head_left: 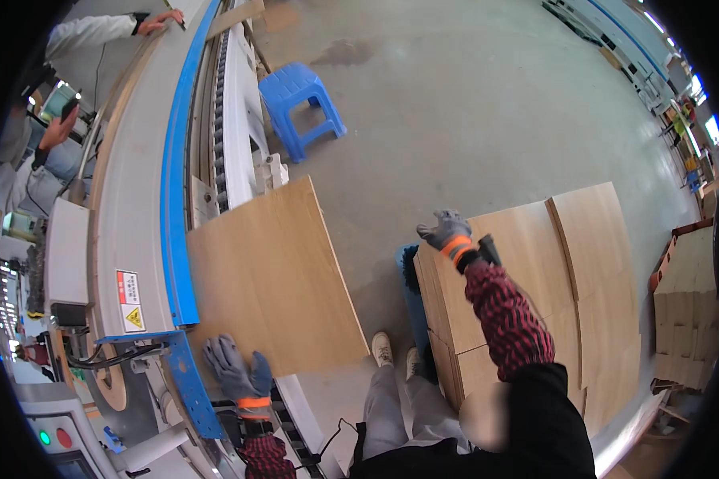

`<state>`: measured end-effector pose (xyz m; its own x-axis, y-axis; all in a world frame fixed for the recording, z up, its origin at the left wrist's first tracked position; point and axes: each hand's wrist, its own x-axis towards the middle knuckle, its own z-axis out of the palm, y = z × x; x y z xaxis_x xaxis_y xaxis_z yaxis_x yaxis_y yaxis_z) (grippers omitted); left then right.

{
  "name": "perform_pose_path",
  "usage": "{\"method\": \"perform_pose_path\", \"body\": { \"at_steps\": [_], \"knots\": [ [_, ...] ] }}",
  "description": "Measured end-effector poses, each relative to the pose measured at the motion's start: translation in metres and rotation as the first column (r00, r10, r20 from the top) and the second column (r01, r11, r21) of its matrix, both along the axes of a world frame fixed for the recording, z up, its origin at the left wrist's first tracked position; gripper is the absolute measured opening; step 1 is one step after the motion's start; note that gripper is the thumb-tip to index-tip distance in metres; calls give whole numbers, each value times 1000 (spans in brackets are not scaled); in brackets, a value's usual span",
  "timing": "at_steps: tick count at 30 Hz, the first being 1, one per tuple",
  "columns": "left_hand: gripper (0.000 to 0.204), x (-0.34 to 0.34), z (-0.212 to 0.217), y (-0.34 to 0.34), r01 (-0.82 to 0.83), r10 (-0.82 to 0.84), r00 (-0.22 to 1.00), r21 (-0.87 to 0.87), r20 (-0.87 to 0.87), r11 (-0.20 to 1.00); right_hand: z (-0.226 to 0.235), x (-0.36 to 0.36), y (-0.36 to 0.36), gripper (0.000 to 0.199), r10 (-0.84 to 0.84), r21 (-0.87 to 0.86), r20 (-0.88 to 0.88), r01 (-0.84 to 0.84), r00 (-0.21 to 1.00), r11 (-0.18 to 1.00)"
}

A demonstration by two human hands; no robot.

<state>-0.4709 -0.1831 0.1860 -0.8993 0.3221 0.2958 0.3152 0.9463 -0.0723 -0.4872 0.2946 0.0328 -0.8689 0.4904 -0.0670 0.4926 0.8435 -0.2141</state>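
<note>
A wide light-brown wooden board (276, 279) lies at the machine's infeed, its left edge along the blue rail. My left hand (233, 371), in a grey glove with an orange cuff, rests on the near left corner of this board, fingers stretched out and thumb apart. My right hand (446, 230), gloved the same way, is at the far left corner of a stack of similar boards (519, 263) on my right. Its fingers are loosely bent and apart, with nothing seen in them. Whether it touches the stack, I cannot tell.
The long machine with a blue rail (174, 184) runs along the left, with a control panel (56, 435) at the near left. A blue plastic stool (299, 104) stands beyond the board. Another person's hand (160, 21) is across the machine. More stacked panels (683, 319) stand far right.
</note>
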Motion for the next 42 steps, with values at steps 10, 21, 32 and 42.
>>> {"method": "perform_pose_path", "body": {
  "at_steps": [10,21,32,42],
  "knots": [
    [46,-63,-1,47,-136,144,988,140,-50,981,-15,-14,6,55,286,-95,411,-272,866,958],
    [47,167,-193,203,-59,-284,706,453,649,889,-20,29,1,60,230,-287,-145,-264,962,921],
    [43,206,-251,301,-702,-126,444,432,887,567,-50,277,186,60,-716,145,-74,717,695,681],
    [41,155,-93,204,-752,-133,578,589,805,297,-34,262,106,74,-645,-391,139,640,752,662]
  ]
}}
